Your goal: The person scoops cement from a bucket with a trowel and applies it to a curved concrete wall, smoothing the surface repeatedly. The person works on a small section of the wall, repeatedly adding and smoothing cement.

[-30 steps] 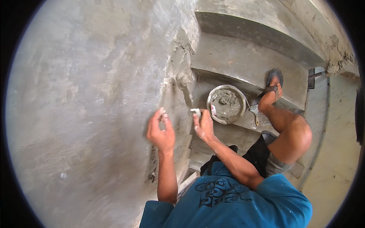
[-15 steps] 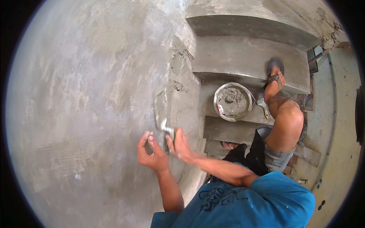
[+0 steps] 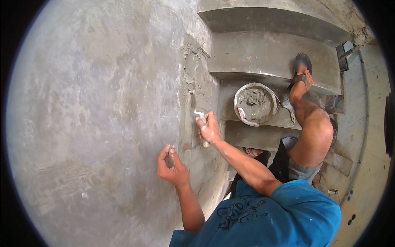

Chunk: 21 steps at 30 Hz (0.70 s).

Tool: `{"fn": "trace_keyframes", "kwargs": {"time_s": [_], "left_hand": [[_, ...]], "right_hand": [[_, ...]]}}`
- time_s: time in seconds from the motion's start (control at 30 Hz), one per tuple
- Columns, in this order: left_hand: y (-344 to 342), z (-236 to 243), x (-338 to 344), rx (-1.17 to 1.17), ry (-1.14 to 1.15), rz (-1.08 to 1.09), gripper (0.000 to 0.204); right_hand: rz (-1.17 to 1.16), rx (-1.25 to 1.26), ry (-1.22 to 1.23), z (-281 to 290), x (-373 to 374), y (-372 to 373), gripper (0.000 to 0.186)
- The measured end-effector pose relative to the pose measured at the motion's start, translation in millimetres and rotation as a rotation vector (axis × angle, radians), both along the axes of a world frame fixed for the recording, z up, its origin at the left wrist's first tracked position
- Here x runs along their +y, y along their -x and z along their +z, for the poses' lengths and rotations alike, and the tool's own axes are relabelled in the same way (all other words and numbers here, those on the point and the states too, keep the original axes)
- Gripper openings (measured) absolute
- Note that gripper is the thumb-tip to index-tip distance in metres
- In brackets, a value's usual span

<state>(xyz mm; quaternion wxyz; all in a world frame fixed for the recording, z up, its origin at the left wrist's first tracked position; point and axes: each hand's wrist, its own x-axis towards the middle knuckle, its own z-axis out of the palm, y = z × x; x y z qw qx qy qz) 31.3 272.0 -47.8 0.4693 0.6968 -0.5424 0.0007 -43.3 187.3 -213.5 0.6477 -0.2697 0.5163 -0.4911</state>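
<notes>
My right hand [image 3: 209, 129] is closed round the handle of a trowel [image 3: 199, 113], whose bent white-smeared neck points to the wall. The blade lies against the grey wall and is hard to make out there. It works along a strip of rough, wet mortar [image 3: 196, 76] beside the steps. Lower and to the left, my left hand [image 3: 175, 168] is held before the wall, fingertips and thumb pinched close together. Grey paste coats those tips; whether something small sits between them I cannot make out.
A bucket [image 3: 236, 105] of grey mortar stands on a concrete step [image 3: 271, 51] to the right. Beside it lies a wide brush [image 3: 289, 109]. My legs straddle the stairs, with one sandalled foot [image 3: 303, 74] on a higher step. The smooth wall [image 3: 94, 123] fills the left side.
My right hand has moved the trowel up and to the right, off the smooth wall and onto the mortar strip. My left hand keeps its pinch, almost in place.
</notes>
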Motion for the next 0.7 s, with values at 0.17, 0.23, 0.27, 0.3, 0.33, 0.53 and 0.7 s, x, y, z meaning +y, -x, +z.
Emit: {"fn": "trace_keyframes", "kwargs": {"time_s": [0.17, 0.23, 0.27, 0.3, 0.33, 0.53, 0.7], "left_hand": [[3, 2, -5, -0.002, 0.039, -0.035, 0.016], [5, 5, -6, 0.016, 0.07, -0.067, 0.016], [7, 6, -10, 0.051, 0.08, -0.081, 0.016], [9, 6, -13, 0.037, 0.073, -0.083, 0.016], [10, 6, -15, 0.041, 0.064, -0.076, 0.016], [12, 6, -22, 0.051, 0.099, -0.074, 0.016], [13, -1, -9, 0.039, 0.035, -0.024, 0.015]], "right_hand": [[-0.088, 0.337, 0.266, 49, 2, -30, 0.036], [-0.059, 0.386, 0.296, 56, 12, -35, 0.035], [-0.061, 0.416, 0.324, 57, 18, -36, 0.035], [0.002, 0.387, 0.291, 55, 29, -35, 0.038], [-0.005, 0.383, 0.33, 52, 42, -33, 0.039], [-0.047, 0.319, 0.212, 12, 57, -14, 0.039], [-0.061, 0.452, 0.249, -22, 17, -34, 0.038]]}}
